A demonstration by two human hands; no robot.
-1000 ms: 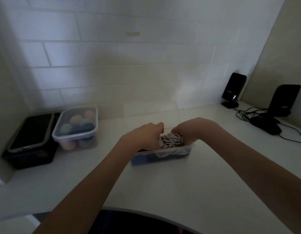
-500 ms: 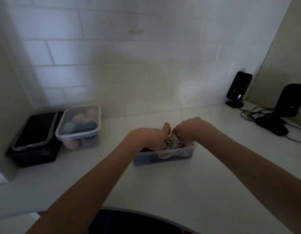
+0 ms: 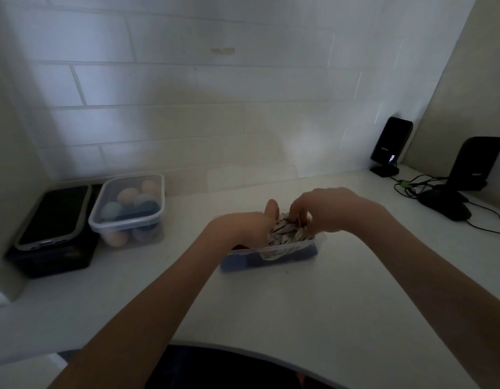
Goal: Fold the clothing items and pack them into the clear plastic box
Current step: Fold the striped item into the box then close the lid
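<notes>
From my head view, my left hand (image 3: 244, 228) grips the striped cloth (image 3: 288, 234) with its thumb up, and my right hand (image 3: 324, 210) pinches the same cloth with curled fingers. The cloth sits bunched inside the clear plastic box (image 3: 271, 258) at the middle of the white table (image 3: 313, 310).

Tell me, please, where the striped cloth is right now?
In the clear box at the counter's centre, bunched between the left hand and right hand.
</notes>
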